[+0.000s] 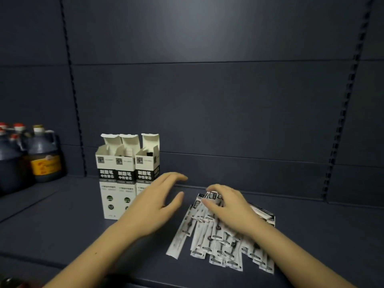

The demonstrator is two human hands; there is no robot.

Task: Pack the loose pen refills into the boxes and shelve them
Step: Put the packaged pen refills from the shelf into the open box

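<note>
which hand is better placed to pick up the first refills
Right. The right hand already rests on the refill pile, fingers curled over its top; the left hand hangs open beside it.

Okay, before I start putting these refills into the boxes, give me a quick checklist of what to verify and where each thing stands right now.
1. Boxes upright on the shelf: ok, three stand side by side.
2. Top flaps open: ok, all three are raised.
3. Boxes have room inside: cannot tell, the interiors are mostly hidden.
4. Refills within reach: ok, the wrapped pile lies right of the boxes.
5. Right hand has hold of refills: cannot tell; its curled fingers rest on the pile's far end.
6. Left hand free to steady a box: ok, open and holding nothing.
</note>
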